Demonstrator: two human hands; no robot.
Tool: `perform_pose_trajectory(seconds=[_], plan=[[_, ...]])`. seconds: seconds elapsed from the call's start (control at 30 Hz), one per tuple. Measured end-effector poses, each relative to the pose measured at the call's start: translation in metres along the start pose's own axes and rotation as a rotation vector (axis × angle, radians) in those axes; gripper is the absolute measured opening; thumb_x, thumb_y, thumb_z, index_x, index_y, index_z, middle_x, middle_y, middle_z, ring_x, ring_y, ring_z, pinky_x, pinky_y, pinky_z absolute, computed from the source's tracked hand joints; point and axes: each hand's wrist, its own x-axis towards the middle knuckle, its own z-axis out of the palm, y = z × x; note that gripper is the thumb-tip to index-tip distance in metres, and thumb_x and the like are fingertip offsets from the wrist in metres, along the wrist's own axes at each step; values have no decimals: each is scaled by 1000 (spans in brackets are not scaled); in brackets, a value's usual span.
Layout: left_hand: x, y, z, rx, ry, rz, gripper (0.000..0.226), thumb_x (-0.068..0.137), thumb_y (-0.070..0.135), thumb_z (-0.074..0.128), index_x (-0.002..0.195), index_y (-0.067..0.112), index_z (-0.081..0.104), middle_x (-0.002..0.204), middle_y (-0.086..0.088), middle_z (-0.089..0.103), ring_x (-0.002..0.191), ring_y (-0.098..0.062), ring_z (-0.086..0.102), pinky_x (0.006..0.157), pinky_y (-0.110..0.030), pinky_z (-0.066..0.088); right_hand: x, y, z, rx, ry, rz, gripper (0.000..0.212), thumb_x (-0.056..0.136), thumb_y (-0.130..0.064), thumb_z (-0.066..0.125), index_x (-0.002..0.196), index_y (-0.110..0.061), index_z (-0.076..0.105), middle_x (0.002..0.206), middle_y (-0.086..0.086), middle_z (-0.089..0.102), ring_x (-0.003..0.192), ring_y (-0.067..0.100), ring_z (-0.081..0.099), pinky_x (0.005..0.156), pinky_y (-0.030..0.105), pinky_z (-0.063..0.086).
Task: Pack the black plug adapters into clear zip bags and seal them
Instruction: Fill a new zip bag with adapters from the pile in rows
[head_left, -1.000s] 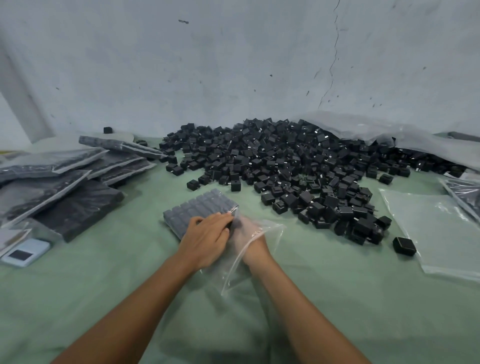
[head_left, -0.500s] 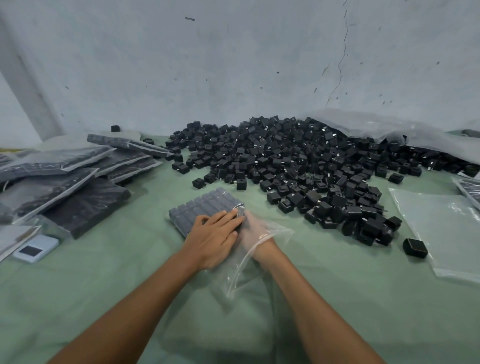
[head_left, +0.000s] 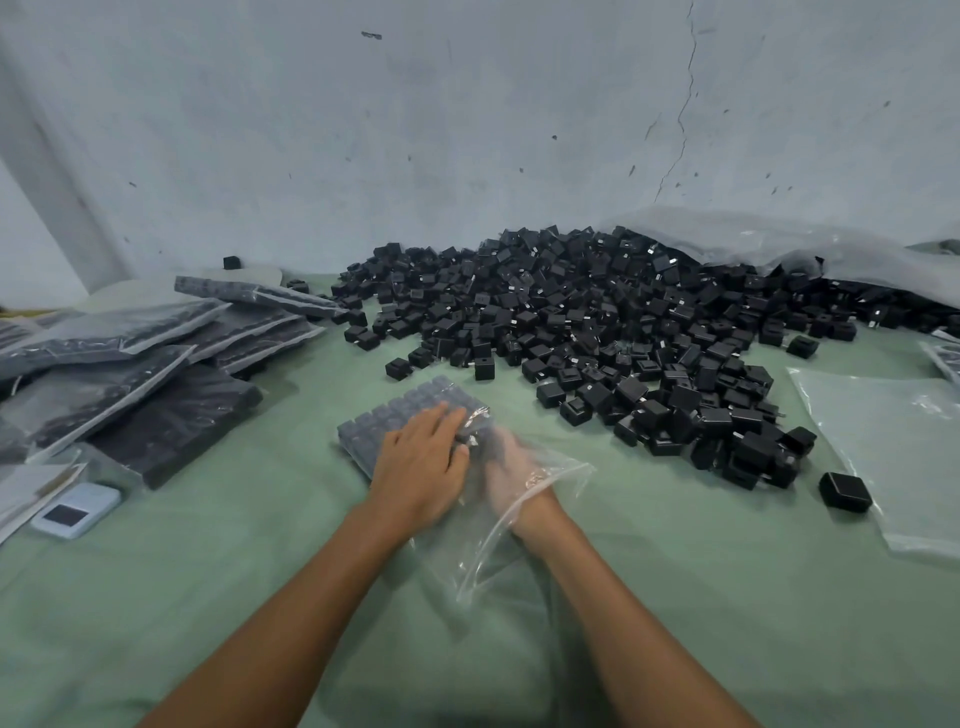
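Observation:
A clear zip bag (head_left: 524, 530) lies on the green cloth in front of me, its far half filled with neat rows of black plug adapters (head_left: 410, 405). My left hand (head_left: 421, 467) lies flat on top of the bag, its straight fingers pressing the rows down. My right hand (head_left: 511, 470) is inside the bag's open end, blurred behind the plastic, reaching toward the nearest row. Whether it holds an adapter is unclear. A big heap of loose black adapters (head_left: 597, 322) lies beyond.
Filled bags (head_left: 130, 374) are stacked at the left, with a small white device (head_left: 75, 509) in front of them. Empty clear bags (head_left: 893, 441) lie at the right beside a stray adapter (head_left: 844, 491). A large plastic sheet (head_left: 779, 244) covers the heap's far right. A wall stands close behind.
My left hand's fingers have straightened and spread forward over the packed rows. My right hand stays inside the bag, shifting slightly.

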Motion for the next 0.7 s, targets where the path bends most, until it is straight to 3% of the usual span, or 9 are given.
perform_pose_trajectory(seconds=[0.07, 0.13, 0.2, 0.33, 0.43, 0.53, 0.57, 0.67, 0.7], plan=[[1, 0, 3, 96, -71, -105, 58, 105, 51, 22, 159, 29, 18, 167, -2, 18, 153, -20, 14, 120, -45, 13, -5, -4, 1, 73, -29, -64, 22, 106, -18, 42, 123, -11, 53, 112, 5, 64, 108, 22, 59, 98, 23, 46], [2, -1, 3, 111, -116, -117, 60, 105, 53, 18, 159, 29, 16, 167, -3, 16, 154, -21, 12, 121, -46, 12, -12, -9, 2, 236, -54, -116, 18, 106, -20, 42, 121, -15, 53, 107, -7, 62, 104, 5, 60, 93, 8, 42], [6, -2, -1, 120, -124, -92, 57, 105, 52, 20, 158, 32, 18, 166, -3, 19, 153, -22, 16, 120, -48, 15, -13, -6, 4, 300, -65, -164, 18, 105, -16, 45, 122, -12, 51, 110, -6, 61, 101, -7, 58, 94, 14, 43], [10, -1, -5, 101, -139, -12, 46, 105, 43, 24, 151, 44, 25, 163, 4, 26, 149, -20, 25, 115, -54, 21, -11, -6, 9, 299, -52, -127, 28, 104, -22, 48, 128, -8, 46, 119, 12, 61, 113, 25, 60, 104, 44, 45], [11, -2, -4, 91, -134, 40, 45, 104, 39, 25, 147, 51, 27, 159, 7, 30, 144, -16, 29, 110, -54, 24, -22, -7, 18, 293, -62, -104, 39, 105, -26, 46, 140, -11, 38, 129, 11, 58, 120, 23, 56, 109, 42, 42], [11, -9, -2, 110, -159, 55, 44, 104, 40, 24, 146, 54, 25, 160, 6, 26, 145, -18, 27, 110, -54, 24, -25, -6, 20, -123, -5, -35, 56, 104, -24, 44, 154, -11, 22, 144, 14, 49, 130, 30, 49, 107, 39, 41], [11, -10, -1, 125, -153, 56, 44, 104, 41, 24, 146, 55, 24, 161, 6, 25, 145, -18, 26, 110, -53, 23, -25, -5, 18, -152, -30, -64, 54, 105, -26, 42, 153, -11, 24, 142, 14, 51, 131, 30, 50, 107, 39, 41], [8, -11, 3, 151, -118, 53, 45, 103, 42, 23, 145, 57, 23, 160, 8, 27, 145, -16, 26, 108, -50, 23, -29, -20, 4, 258, -42, -164, 45, 111, -33, 19, 133, -7, 50, 112, 6, 71, 113, 14, 65, 98, 26, 50], [8, -11, 3, 146, -117, 49, 45, 103, 43, 22, 145, 57, 23, 160, 8, 27, 145, -16, 26, 108, -50, 23, -33, -14, 1, 266, -81, -257, 43, 112, -27, 18, 125, -9, 54, 105, 3, 74, 105, 10, 68, 94, 24, 52]])
